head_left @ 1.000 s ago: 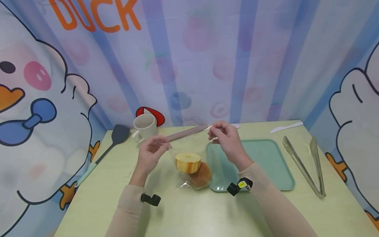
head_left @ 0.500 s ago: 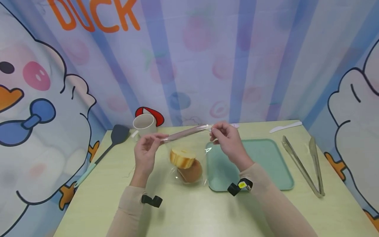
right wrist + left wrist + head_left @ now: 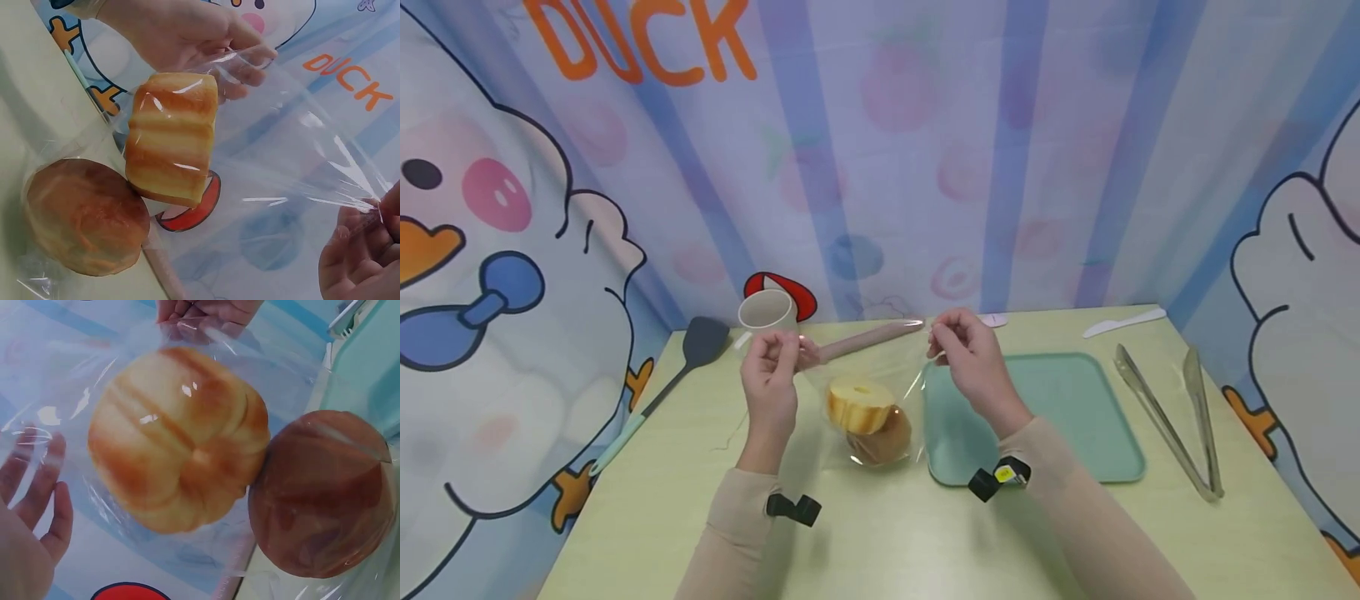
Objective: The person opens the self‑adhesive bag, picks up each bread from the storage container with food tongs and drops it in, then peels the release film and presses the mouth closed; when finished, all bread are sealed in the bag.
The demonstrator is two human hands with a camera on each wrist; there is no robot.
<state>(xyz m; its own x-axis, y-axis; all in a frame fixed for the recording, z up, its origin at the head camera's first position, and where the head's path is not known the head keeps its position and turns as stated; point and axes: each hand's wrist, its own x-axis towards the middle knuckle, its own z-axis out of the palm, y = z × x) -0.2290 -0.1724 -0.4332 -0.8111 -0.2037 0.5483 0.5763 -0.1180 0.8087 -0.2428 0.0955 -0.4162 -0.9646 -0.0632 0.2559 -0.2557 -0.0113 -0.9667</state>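
A clear plastic bag hangs between my hands, its upper edge drawn out sideways. Inside are a yellow, ridged bread roll and, lower down and touching it, a round brown bun. My left hand pinches the bag's upper left corner. With thumb and fingertips, my right hand pinches the upper right corner. Both breads show through the film in the left wrist view, the roll beside the bun. The right wrist view has the right fingers gathering the film tightly.
A pale green tray lies right of the bag, with metal tongs beyond it. Behind are a white mug, a long mauve stick-like thing and a white plastic knife. A dark-headed spatula lies at the left.
My left hand has moved left and slightly up, stretching the bag's upper edge wider. The breads inside have shifted left. My right hand has stayed nearly in place.
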